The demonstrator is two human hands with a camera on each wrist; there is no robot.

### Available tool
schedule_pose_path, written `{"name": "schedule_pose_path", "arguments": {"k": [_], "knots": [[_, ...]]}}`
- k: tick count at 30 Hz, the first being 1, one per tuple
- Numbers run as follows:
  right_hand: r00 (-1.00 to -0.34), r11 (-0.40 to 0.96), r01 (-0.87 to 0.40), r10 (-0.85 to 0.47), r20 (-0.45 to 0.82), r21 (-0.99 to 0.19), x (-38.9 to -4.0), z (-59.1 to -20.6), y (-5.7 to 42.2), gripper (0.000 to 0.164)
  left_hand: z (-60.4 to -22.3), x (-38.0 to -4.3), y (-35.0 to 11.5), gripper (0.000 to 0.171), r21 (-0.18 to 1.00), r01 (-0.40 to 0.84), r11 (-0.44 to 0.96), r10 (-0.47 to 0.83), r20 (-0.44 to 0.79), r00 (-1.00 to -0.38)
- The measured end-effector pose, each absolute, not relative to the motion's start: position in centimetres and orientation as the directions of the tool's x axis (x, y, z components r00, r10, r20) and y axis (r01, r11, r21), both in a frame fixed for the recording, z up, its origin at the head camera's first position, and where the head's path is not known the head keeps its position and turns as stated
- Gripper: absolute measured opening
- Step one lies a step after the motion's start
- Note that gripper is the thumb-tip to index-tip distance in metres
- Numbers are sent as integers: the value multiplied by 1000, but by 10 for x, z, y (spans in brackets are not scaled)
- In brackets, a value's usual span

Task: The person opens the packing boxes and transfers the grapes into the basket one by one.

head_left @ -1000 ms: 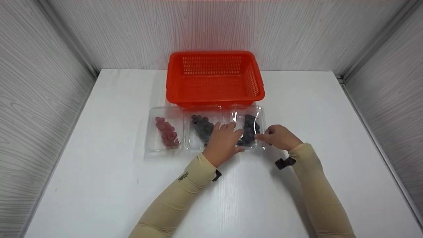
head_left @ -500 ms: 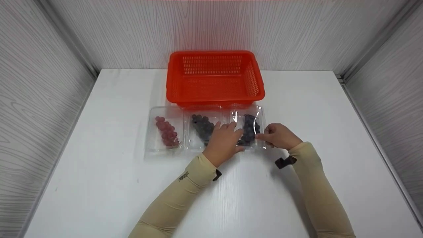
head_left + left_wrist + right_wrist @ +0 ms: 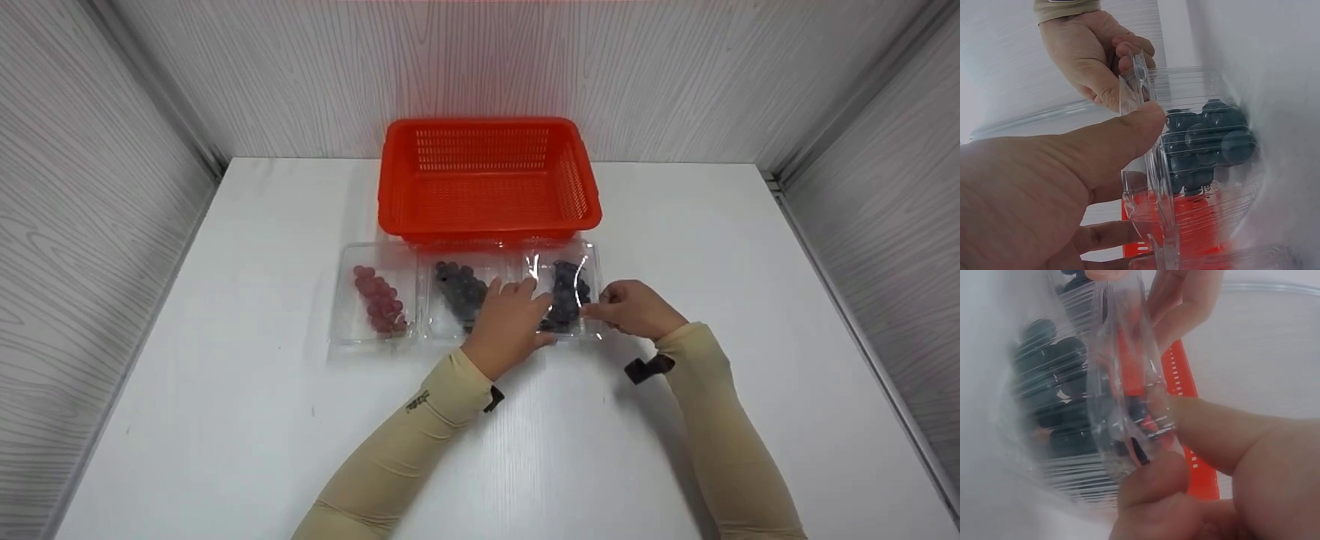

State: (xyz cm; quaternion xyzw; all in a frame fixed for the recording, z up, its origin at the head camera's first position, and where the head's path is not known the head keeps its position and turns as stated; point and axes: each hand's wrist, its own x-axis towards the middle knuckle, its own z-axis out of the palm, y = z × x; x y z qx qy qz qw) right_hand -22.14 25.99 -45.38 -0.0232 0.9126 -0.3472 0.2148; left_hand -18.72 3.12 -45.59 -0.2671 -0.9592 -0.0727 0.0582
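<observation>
Three clear plastic clamshell boxes stand in a row, each with a grape bunch inside. In the rightmost box point(image 3: 537, 264) lie dark grapes point(image 3: 1202, 140), seen through its ribbed wall. My left hand point(image 3: 506, 326) holds this box at the near side, thumb on the rim and fingers spread over the lid. With thumb and fingers, my right hand point(image 3: 637, 307) pinches the rim at the box's right side. The right wrist view has the clear rim point(image 3: 1112, 382) between thumb and fingers. My left hand partly covers the dark grapes point(image 3: 457, 289) in the middle box.
Red grapes point(image 3: 380, 300) lie in the leftmost box point(image 3: 345, 322). Directly behind the row stands a red plastic basket point(image 3: 491, 225) with slotted walls. White wood-grain panels point(image 3: 300, 75) enclose the white table point(image 3: 262, 420) at the back and sides.
</observation>
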Motion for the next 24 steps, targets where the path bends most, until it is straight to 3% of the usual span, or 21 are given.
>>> {"name": "schedule_pose_path", "arguments": {"k": [8,14,24], "knots": [[-901,764,86,-214,-378,-639,-221,-455,261,41,-455,-187,32,54,121,518,847,501,150,-853],[-900,682,73,-268,-343,-727,-221,-454,263,34,-454,-185,32,57,119,506,854,490,142,-860],[-838,675,127,-319,-443,-727,-218,-448,268,33,-456,-185,32,61,130,502,855,483,152,-862]]}}
